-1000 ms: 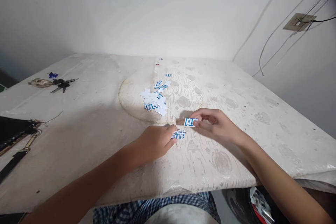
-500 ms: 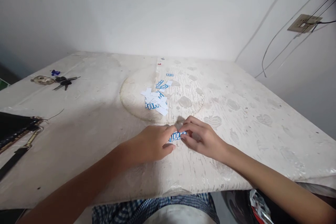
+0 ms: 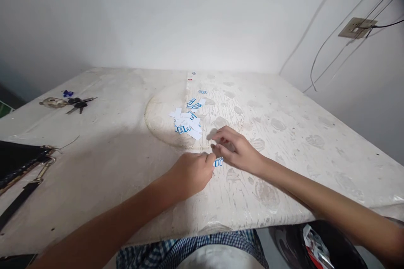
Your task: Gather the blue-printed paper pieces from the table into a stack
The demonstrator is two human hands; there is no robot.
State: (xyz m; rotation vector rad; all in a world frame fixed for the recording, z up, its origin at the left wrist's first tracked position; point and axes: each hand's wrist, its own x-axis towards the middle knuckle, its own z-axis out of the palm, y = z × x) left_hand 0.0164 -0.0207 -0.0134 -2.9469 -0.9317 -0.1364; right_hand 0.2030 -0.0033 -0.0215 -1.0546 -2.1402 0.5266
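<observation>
My left hand (image 3: 194,173) is closed, its thumb and fingers pinching a small stack of paper slips (image 3: 218,162) with blue outlined shapes on them. Most of the slips are hidden in the fist; only their right end shows. Just above and to the right, my right hand (image 3: 238,147) hovers with thumb and fingers apart, and nothing shows between them. Beyond the hands lies a loose pile of white paper pieces (image 3: 186,122), some face down and some with blue outlines. A single strip with blue shapes (image 3: 203,92) lies farther back.
A plastic-covered table (image 3: 126,185) fills the middle. Keys (image 3: 77,103) lie at the left, above a black bag (image 3: 22,159) with a strap. Tiny blue and red scraps (image 3: 190,79) sit near the wall. A dark bin (image 3: 334,243) with wrappers stands below the right front edge.
My right hand has let go of the slips and lifted away, opening toward the pile. The left hand has closed further around the slips. The view has tilted slightly upward.
</observation>
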